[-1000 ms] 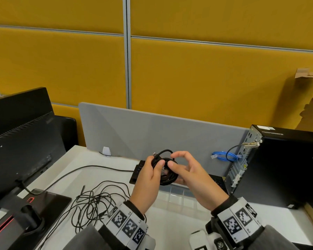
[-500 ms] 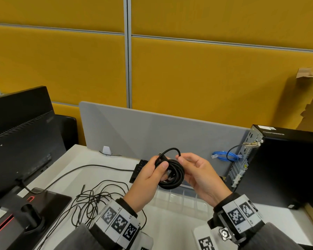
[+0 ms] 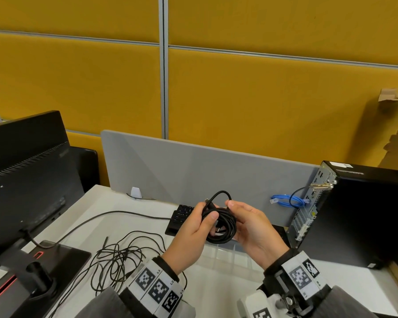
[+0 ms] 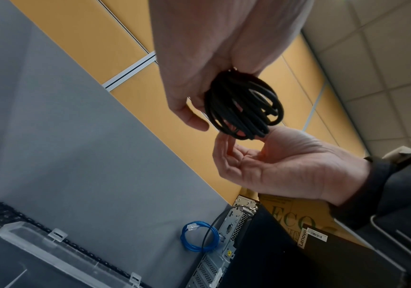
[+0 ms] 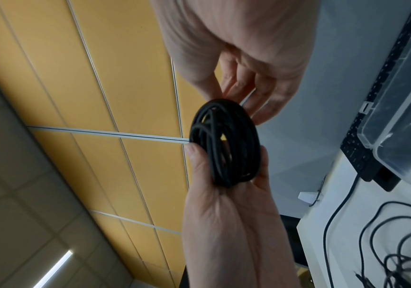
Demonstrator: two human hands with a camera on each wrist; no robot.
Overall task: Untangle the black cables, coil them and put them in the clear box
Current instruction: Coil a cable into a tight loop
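Note:
A coiled black cable [image 3: 224,226] is held in the air above the clear box [image 3: 230,258]. My left hand [image 3: 193,228] grips its left side, thumb pressed across the turns [image 5: 224,148]. My right hand [image 3: 251,223] takes the coil's right edge loosely between thumb and fingers [image 4: 246,109]. A short loose end with its plug [image 3: 210,203] arches over the top of the coil. More black cables [image 3: 117,255] lie tangled on the white desk left of my left wrist. The box [image 4: 39,245] is seen again in the left wrist view.
A black monitor [image 3: 25,180] on its stand fills the left. A black keyboard [image 3: 180,218] lies behind the box against the grey divider [image 3: 193,171]. A black PC tower [image 3: 365,214] stands at the right, with a blue cable [image 3: 287,200] beside it.
The right hand has turned palm-up and shifted from pinching over the coil's front to its right edge. The coil has risen a little, and its loose end now arches above it.

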